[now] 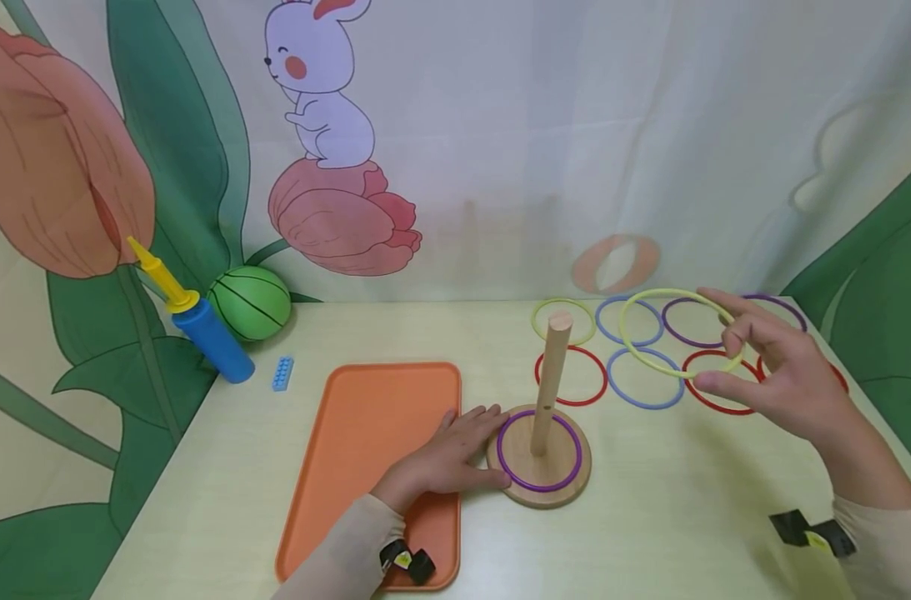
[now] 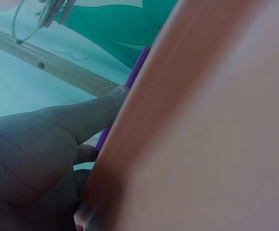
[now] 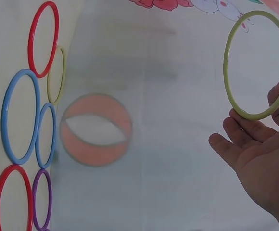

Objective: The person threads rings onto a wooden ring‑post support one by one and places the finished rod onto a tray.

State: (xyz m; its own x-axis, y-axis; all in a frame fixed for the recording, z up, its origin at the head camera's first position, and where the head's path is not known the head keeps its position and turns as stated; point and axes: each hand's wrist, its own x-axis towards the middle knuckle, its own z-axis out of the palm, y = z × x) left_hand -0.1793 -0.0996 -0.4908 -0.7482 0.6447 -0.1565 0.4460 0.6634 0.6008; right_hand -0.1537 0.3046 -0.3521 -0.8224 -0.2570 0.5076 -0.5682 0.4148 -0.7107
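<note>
My left hand (image 1: 455, 458) rests at the left rim of a round wooden base (image 1: 560, 462), its thumb and fingers spread and nearly straight. An upright wooden peg (image 1: 551, 375) rises from that base. Around the peg's foot lies a purple ring (image 1: 541, 488); the left thumb (image 2: 98, 111) touches or nearly touches it in the left wrist view. Raised over the table's right side, my right hand (image 1: 793, 383) pinches a yellow-green ring (image 3: 225, 62) between thumb and fingers. The ring is tilted and apart from the peg, to its right.
Several rings lie in two rows at the back right, among them a red ring (image 1: 571, 403) and a blue ring (image 1: 645, 406). An orange tray (image 1: 387, 417) is under my left forearm. Further left are a blue block (image 1: 282, 374), a green ball (image 1: 250, 304) and a blue-and-yellow pump (image 1: 213, 340).
</note>
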